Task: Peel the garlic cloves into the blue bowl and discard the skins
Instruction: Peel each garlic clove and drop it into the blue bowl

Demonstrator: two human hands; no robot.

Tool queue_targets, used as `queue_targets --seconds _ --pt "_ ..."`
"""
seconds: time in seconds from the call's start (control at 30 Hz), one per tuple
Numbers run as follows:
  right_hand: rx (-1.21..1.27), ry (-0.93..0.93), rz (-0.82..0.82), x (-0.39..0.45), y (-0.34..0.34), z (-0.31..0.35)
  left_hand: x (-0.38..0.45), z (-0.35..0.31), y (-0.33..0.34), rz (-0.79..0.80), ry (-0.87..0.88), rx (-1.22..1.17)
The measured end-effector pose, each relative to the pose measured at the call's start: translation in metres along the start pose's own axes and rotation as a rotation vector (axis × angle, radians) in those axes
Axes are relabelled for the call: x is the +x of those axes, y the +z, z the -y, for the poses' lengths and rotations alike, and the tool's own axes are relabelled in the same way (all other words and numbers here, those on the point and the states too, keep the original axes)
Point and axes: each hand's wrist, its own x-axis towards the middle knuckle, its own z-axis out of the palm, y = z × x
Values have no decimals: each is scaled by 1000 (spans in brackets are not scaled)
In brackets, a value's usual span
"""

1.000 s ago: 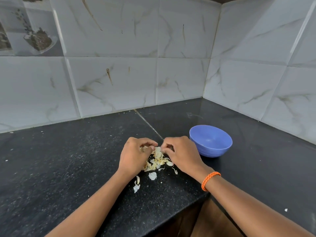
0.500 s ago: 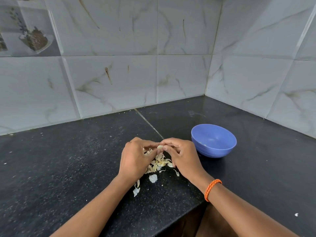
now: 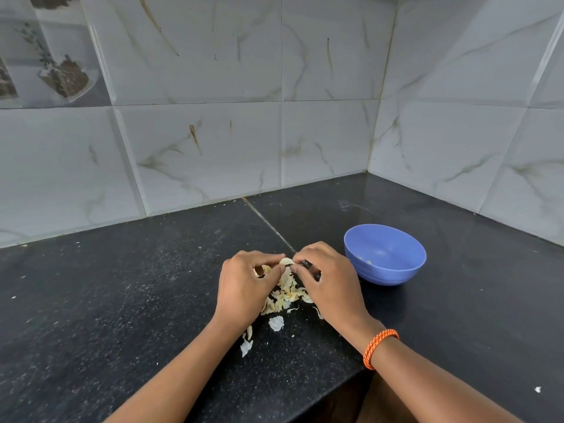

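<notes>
Two hands meet over a heap of skins in the head view, the only one given. The left hand point(image 3: 244, 285) and the right hand point(image 3: 328, 279) each pinch one garlic clove point(image 3: 286, 261) between thumb and fingertips, so each grip is closed on that clove, which is held just above the desk point(image 3: 122, 285).

To do this step well, I judge the left hand should steady the clove while the right thumbnail lifts the loose skin at the tip and draws it off along the length. The bare clove then goes right into the blue bowl point(image 3: 385, 254), which stands just beside the right hand. A few pale bits lie in the bowl; whether they are peeled cloves is too small to tell.

The pile of skins point(image 3: 287, 296) lies directly under the hands, with stray flakes point(image 3: 276, 323) nearer the desk's edge. These are yet to be discarded.

An orange wristband point(image 3: 380, 348) sits on the right wrist. Marbled wall tiles point(image 3: 213, 148) close off the corner behind. Nothing stands between the hands and the bowl.
</notes>
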Motion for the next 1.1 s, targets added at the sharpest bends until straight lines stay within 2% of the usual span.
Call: queue_targets --seconds 0.2,0.67,0.83,1.0,1.1 --pt "-61 -68 2 -4 1 5 -1 0 1 -18 35 17" --pt "18 -46 -81 -3 -2 5 -6 -13 3 0 95 74" --pt "3 -65 -13 -3 0 6 -7 -15 0 -98 71 79" --pt "314 72 44 4 -2 5 -8 -18 1 -59 -47 -59" --pt "382 152 65 3 -4 4 -9 -22 1 -43 -50 -110"
